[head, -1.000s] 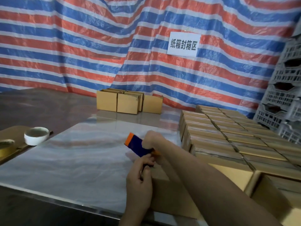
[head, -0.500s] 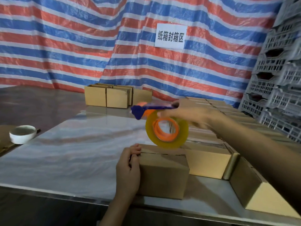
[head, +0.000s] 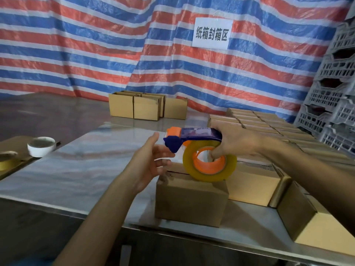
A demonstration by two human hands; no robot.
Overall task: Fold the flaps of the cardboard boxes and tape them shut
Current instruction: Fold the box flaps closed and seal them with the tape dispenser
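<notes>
Now left hand (head: 151,160) off box (head: 190,200)

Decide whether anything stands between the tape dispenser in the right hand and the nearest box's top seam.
Nothing visible does. The right hand holds the tape dispenser directly over the box; the open left hand is beside the dispenser, not under it.

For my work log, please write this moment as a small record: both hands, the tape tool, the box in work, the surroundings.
left hand: open, fingers spread, empty, beside the front of the tape dispenser
right hand: grips the tape dispenser, fingers in the core of its roll
tape dispenser: blue and orange, yellowish roll, over the near box
near box: flaps folded down, at the front edge of the table
surroundings: rows of boxes at right, small group of boxes at the back, white sign on striped tarp
</notes>
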